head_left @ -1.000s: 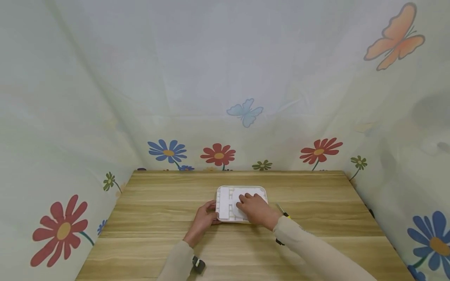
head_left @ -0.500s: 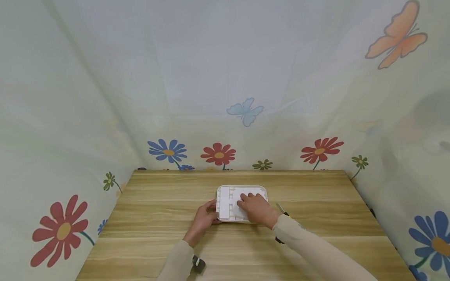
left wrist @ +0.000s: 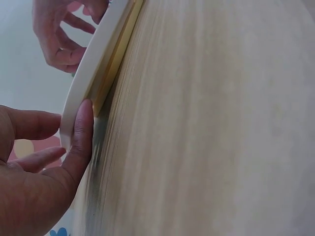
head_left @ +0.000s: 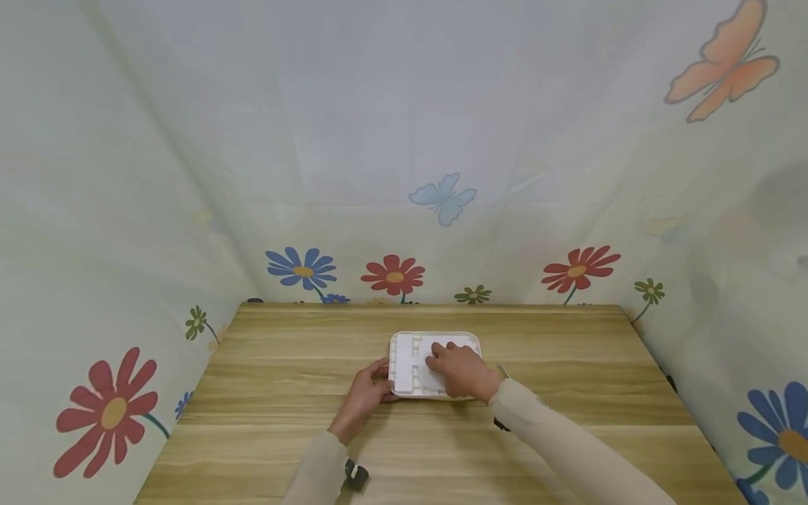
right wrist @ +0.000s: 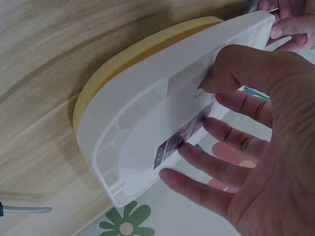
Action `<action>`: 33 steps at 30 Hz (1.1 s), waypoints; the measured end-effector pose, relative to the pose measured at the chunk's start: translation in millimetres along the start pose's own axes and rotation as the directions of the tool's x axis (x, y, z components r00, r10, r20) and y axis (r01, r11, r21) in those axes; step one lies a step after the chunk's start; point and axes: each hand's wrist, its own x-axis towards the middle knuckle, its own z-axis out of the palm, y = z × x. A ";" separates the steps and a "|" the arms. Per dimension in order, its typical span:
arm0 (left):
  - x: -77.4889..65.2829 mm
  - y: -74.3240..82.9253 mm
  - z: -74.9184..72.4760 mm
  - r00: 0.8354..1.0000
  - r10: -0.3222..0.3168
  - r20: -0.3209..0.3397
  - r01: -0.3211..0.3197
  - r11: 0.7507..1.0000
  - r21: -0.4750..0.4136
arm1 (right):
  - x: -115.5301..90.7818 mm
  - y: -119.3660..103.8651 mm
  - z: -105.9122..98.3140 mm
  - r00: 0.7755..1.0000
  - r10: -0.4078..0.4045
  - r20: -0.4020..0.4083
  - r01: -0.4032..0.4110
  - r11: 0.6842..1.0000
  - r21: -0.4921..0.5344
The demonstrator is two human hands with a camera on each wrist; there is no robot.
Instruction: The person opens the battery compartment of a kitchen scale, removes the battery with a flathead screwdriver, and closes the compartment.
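Note:
A white plastic housing (head_left: 404,365), round-cornered with a ribbed rim, lies on the table over a yellow layer (right wrist: 93,88). Its raised middle carries a dark printed label (right wrist: 184,132). My left hand (head_left: 366,389) pinches the housing's left edge, thumb on one side and fingers on the other, as the left wrist view shows. My right hand (head_left: 463,372) reaches over the right half. Its thumb is bent down at a small tab (right wrist: 199,92) in a recess, while the other fingers spread over the label and the raised middle.
A screwdriver (right wrist: 29,210) lies on the wooden table (head_left: 284,344) to the right of the housing, partly hidden by the right sleeve in the head view. Behind the table hangs a flower-patterned curtain (head_left: 341,175).
The right hand has shifted very slightly, and its sleeve now covers more of the screwdriver. The left hand keeps its grip and the housing stays in place.

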 end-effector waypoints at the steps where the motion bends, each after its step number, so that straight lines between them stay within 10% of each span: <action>1: -0.1 -0.3 -0.5 1.000 0.005 0.003 -0.005 1.000 0.002 | 0.8 0.3 -0.6 1.000 -0.002 0.008 0.002 1.000 0.005; 33: -1.7 3.1 -0.5 1.000 0.015 0.011 -0.015 1.000 -0.008 | -1.1 4.5 -1.2 0.995 -0.085 -0.054 0.084 0.996 -0.017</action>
